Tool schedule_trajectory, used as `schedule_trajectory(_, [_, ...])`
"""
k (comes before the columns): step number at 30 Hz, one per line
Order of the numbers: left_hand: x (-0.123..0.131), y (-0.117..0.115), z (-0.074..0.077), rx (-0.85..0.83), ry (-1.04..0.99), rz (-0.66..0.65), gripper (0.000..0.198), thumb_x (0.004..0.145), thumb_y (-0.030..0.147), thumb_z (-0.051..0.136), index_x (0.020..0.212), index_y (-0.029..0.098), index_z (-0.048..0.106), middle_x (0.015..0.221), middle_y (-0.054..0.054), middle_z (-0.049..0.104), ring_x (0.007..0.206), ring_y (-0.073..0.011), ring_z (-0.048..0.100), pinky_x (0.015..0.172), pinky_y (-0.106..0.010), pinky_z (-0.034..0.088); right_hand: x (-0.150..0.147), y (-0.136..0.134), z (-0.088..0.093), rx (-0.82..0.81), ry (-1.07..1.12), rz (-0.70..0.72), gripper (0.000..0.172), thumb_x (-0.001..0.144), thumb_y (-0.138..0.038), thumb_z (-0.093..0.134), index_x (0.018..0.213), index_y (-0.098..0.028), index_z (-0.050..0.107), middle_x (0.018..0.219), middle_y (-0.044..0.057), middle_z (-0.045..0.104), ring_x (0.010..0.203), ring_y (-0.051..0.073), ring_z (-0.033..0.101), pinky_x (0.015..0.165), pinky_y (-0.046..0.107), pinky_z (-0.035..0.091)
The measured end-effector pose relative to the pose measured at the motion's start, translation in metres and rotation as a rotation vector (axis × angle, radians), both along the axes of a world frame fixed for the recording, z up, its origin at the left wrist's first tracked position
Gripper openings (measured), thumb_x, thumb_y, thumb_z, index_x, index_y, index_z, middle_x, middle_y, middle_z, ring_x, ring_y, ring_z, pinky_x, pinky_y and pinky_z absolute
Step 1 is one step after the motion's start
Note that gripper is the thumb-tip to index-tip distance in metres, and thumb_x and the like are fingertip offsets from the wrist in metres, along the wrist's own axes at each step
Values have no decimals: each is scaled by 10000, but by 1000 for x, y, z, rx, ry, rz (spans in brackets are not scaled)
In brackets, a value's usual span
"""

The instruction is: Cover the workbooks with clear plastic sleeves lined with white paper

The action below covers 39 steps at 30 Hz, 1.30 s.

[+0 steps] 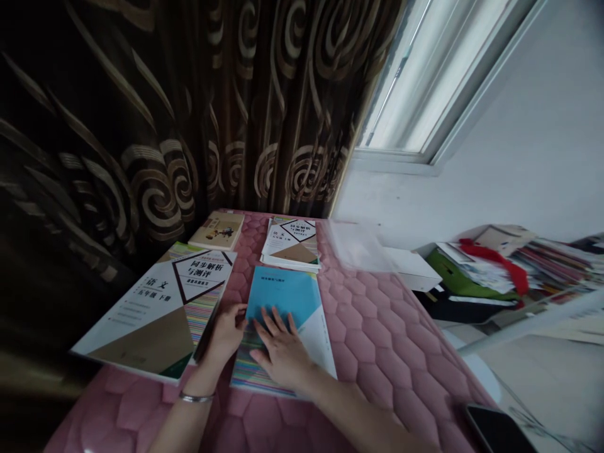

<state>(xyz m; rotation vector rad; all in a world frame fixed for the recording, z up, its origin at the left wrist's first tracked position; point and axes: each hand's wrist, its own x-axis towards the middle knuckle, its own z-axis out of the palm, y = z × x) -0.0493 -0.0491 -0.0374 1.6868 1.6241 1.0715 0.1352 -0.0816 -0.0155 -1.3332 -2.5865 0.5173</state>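
Observation:
A workbook with a blue, white and striped cover lies on the pink quilted tabletop in front of me. My right hand rests palm down on its cover, fingers spread. At the workbook's left edge, my left hand has its fingers curled in against the edge; a silver bangle is on that wrist. Left of that hand lies a larger stack of workbooks, topped by a white and brown cover with a striped corner.
Behind the blue workbook are another small stack of workbooks and a tan book. A clear plastic sheet lies at the back right. A phone sits at the near right edge. Piled papers stand beyond; a dark curtain hangs behind.

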Motion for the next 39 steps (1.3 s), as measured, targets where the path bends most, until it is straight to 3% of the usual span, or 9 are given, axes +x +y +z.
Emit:
schedule_trajectory(9, [0, 1, -2, -2, 156, -4, 363, 743, -16, 514, 1026, 154, 666, 1058, -84, 716, 995, -177, 666, 956, -352, 500, -38, -39, -10, 67, 92, 32, 794, 906, -470, 479, 1508, -31, 207, 1577, 211, 112, 1467, 345, 40, 1173, 602, 44])
schedule_trajectory(11, [3, 0, -4, 64, 267, 10, 391, 744, -45, 482, 1032, 148, 663, 1092, -92, 697, 1045, -181, 642, 986, -357, 481, -34, -35, -11, 75, 148, 74, 728, 904, -422, 495, 1489, -45, 281, 1568, 200, 208, 1464, 325, 123, 1183, 566, 106])
schedule_trajectory(13, [8, -1, -7, 129, 362, 23, 448, 724, -82, 440, 1053, 133, 657, 1119, -108, 673, 1074, -188, 626, 994, -354, 477, -21, -24, -10, 66, 237, 52, 560, 900, -354, 499, 1401, -107, 461, 1507, 156, 383, 1409, 275, 313, 1167, 474, 253])
schedule_trajectory(16, [14, -4, -13, 179, 452, 11, 544, 662, -113, 431, 1112, 115, 637, 1136, -121, 643, 1064, -200, 626, 974, -344, 491, 18, 4, -5, 131, 324, -305, 339, 882, -223, 458, 1155, -172, 651, 1283, 131, 593, 1202, 240, 549, 1040, 392, 432])
schedule_trajectory(19, [15, -4, -15, 209, 470, -1, 562, 648, -111, 437, 1119, 119, 638, 1123, -116, 642, 1023, -194, 639, 947, -332, 507, 64, 35, 2, 189, 234, -675, 355, 904, -222, 407, 1176, -146, 621, 1182, 155, 634, 1092, 262, 609, 943, 379, 472])
schedule_trajectory(22, [12, -2, -14, 236, 439, 10, 465, 724, -73, 413, 1055, 124, 673, 1070, -114, 675, 964, -187, 662, 913, -336, 528, 95, 59, 8, 13, 139, -826, 347, 947, -262, 370, 1162, -130, 608, 1112, 146, 691, 1034, 235, 655, 828, 286, 482])
schedule_trajectory(28, [6, 2, -11, 254, 385, 30, 383, 754, -2, 433, 960, 159, 714, 1018, -82, 719, 945, -197, 680, 903, -358, 546, 105, 78, 4, -87, 64, -845, 322, 952, -322, 412, 1032, -123, 653, 1014, 150, 731, 967, 235, 687, 717, 264, 456])
schedule_trajectory(33, [20, -3, -9, 240, 366, -24, 338, 776, 44, 481, 977, 174, 720, 1035, -77, 712, 965, -192, 675, 914, -354, 547, 129, 79, 3, -112, 33, -796, 311, 936, -342, 451, 829, -168, 685, 888, 106, 748, 882, 220, 696, 664, 247, 435])
schedule_trajectory(39, [49, -14, -13, 234, 458, -76, 362, 841, 75, 463, 1075, 211, 704, 1248, -89, 611, 1145, -210, 603, 1006, -396, 499, 147, 71, 4, -46, -14, -817, 260, 944, -263, 434, 997, -121, 645, 1024, 153, 707, 965, 224, 661, 728, 253, 433])
